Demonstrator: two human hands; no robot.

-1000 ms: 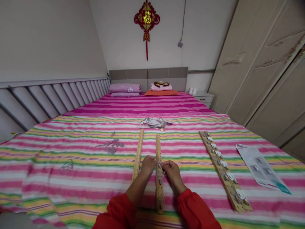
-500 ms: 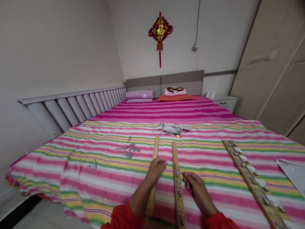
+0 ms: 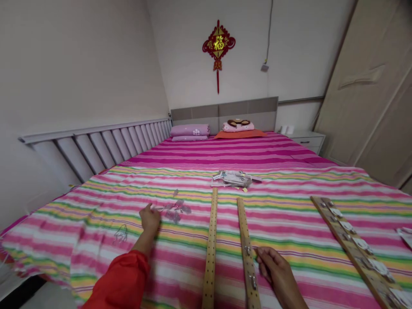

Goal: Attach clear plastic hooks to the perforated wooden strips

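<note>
My left hand (image 3: 150, 219) is over the left part of the striped sheet, beside several small clear plastic bags (image 3: 177, 209). Its fingers look curled; whatever is in them, if anything, does not show. My right hand (image 3: 278, 272) is closed in a pinch just right of a perforated wooden strip (image 3: 243, 221), its fingertips close to a small metal clip (image 3: 247, 250) on that strip. What the pinch holds is too small to make out. A second metal clip (image 3: 252, 282) sits nearer me on the same strip. Another perforated wooden strip (image 3: 210, 244) lies parallel on its left.
At right lies a wider board (image 3: 337, 234) with a row of metal fittings and white discs. A clear packet (image 3: 234, 178) of parts is beyond the strips. A thin tangled loop (image 3: 120, 234) lies at left on the sheet. Folded bedding (image 3: 189, 130) rests by the headboard.
My left hand has swung left from between the two wooden strips to the plastic bags. My right hand stays pinched beside the metal clip. The view has shifted slightly.
</note>
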